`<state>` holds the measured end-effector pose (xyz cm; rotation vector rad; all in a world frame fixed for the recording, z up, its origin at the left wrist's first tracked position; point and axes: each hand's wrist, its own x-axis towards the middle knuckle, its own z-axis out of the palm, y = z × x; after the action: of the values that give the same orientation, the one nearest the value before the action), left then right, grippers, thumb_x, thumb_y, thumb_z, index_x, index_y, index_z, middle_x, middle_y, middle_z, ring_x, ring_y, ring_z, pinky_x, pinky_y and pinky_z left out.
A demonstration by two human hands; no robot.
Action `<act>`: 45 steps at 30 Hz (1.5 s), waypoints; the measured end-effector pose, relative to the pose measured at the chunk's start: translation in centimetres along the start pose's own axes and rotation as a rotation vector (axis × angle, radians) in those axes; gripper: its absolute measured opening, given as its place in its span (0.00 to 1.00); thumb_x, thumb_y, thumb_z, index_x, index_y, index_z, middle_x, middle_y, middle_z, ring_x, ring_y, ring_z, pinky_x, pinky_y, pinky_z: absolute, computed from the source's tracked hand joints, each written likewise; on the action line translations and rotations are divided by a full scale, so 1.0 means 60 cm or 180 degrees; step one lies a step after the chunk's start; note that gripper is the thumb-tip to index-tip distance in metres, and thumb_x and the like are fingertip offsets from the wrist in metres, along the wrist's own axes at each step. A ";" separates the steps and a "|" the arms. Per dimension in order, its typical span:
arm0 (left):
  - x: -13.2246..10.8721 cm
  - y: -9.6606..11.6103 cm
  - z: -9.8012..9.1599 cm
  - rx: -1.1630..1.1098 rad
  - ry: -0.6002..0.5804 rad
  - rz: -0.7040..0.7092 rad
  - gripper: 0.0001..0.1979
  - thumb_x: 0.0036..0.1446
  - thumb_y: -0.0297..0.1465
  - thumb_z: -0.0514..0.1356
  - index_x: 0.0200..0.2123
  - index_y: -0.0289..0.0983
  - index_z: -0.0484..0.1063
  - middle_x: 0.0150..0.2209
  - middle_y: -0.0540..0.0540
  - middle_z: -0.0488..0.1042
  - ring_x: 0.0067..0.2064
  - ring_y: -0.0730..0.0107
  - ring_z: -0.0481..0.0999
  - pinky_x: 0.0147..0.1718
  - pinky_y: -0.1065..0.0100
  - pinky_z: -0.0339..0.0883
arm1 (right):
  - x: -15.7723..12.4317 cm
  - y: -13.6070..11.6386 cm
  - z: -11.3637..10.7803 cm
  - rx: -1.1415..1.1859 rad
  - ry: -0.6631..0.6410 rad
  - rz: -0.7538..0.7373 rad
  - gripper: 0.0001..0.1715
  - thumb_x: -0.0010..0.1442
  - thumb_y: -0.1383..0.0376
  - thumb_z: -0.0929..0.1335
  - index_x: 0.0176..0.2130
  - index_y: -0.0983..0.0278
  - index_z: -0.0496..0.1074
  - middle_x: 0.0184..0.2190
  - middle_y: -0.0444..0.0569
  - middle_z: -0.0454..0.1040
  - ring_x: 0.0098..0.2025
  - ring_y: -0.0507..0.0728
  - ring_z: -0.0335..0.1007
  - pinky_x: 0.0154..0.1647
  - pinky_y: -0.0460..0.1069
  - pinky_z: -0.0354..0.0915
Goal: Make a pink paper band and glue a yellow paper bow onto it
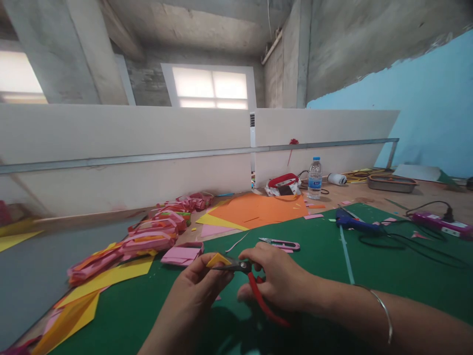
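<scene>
My left hand (201,286) pinches a small folded piece of yellow paper (218,259) between thumb and fingers. In my right hand (275,273) is a pair of scissors (260,296) with red handles and dark blades. The blades are at the yellow piece, close to my left fingertips; whether they are fully closed I cannot make out. Just beyond my hands lie a folded pink paper piece (183,253) on the left and pink thread snips (281,244) on the right, both on the green mat (314,261).
Bundles of pink paper strips (150,234) line the left edge beside yellow sheets (111,281). Orange sheets (254,212) lie behind the mat. To the right are a blue glue gun (356,222), a purple power strip (441,225) with loose cords, and a water bottle (315,178).
</scene>
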<state>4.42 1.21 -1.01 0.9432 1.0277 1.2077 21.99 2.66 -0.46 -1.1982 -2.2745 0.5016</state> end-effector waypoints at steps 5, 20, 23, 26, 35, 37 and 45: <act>-0.002 0.003 0.002 -0.0145 0.0079 -0.0133 0.17 0.38 0.33 0.70 0.35 0.39 0.73 0.30 0.50 0.77 0.39 0.68 0.76 0.37 0.73 0.68 | 0.000 0.001 0.000 0.0042 -0.0015 0.0019 0.22 0.47 0.53 0.72 0.41 0.59 0.71 0.31 0.45 0.66 0.32 0.53 0.61 0.31 0.46 0.55; 0.004 0.001 0.004 -0.0539 0.0136 -0.0144 0.07 0.44 0.21 0.65 0.28 0.36 0.73 0.29 0.49 0.79 0.35 0.74 0.78 0.34 0.80 0.71 | 0.000 0.002 0.002 -0.0010 0.0082 -0.0026 0.24 0.46 0.48 0.71 0.36 0.62 0.72 0.28 0.45 0.67 0.29 0.52 0.60 0.27 0.45 0.52; 0.002 0.001 0.002 -0.0590 0.0144 -0.0159 0.07 0.47 0.20 0.63 0.29 0.36 0.72 0.29 0.49 0.79 0.34 0.75 0.78 0.35 0.79 0.71 | 0.001 0.002 0.004 -0.0057 0.0090 -0.0082 0.26 0.47 0.45 0.69 0.36 0.63 0.71 0.26 0.44 0.67 0.28 0.52 0.60 0.26 0.45 0.51; 0.001 0.002 0.003 -0.0612 0.0242 -0.0283 0.08 0.48 0.18 0.61 0.30 0.36 0.72 0.30 0.48 0.79 0.35 0.74 0.78 0.36 0.79 0.71 | 0.001 0.002 0.004 -0.0118 0.0077 -0.0143 0.28 0.49 0.42 0.66 0.33 0.63 0.70 0.24 0.43 0.67 0.26 0.51 0.59 0.25 0.45 0.50; -0.003 0.010 0.012 -0.0580 0.0284 -0.0293 0.07 0.51 0.18 0.59 0.29 0.35 0.71 0.31 0.47 0.78 0.36 0.73 0.78 0.36 0.77 0.71 | -0.002 0.001 0.002 -0.0267 0.0149 -0.0234 0.27 0.50 0.42 0.65 0.30 0.64 0.70 0.23 0.42 0.68 0.24 0.49 0.58 0.24 0.44 0.49; -0.003 0.010 0.012 -0.0550 0.0335 -0.0289 0.08 0.50 0.17 0.58 0.29 0.35 0.71 0.31 0.46 0.78 0.36 0.72 0.79 0.36 0.77 0.72 | -0.002 0.001 0.002 -0.0300 0.0183 -0.0244 0.26 0.49 0.43 0.67 0.30 0.63 0.70 0.23 0.42 0.68 0.24 0.49 0.58 0.24 0.44 0.49; -0.003 0.011 0.012 -0.0523 0.0315 -0.0251 0.06 0.50 0.19 0.60 0.29 0.35 0.73 0.32 0.45 0.78 0.37 0.71 0.78 0.36 0.76 0.71 | -0.002 0.004 0.002 -0.0428 0.0282 -0.0252 0.25 0.48 0.43 0.68 0.29 0.63 0.70 0.21 0.41 0.68 0.23 0.49 0.58 0.23 0.43 0.48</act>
<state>4.90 1.07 -0.18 0.7150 1.0173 1.2625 22.14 2.71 -0.70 -1.1644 -2.2994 0.2642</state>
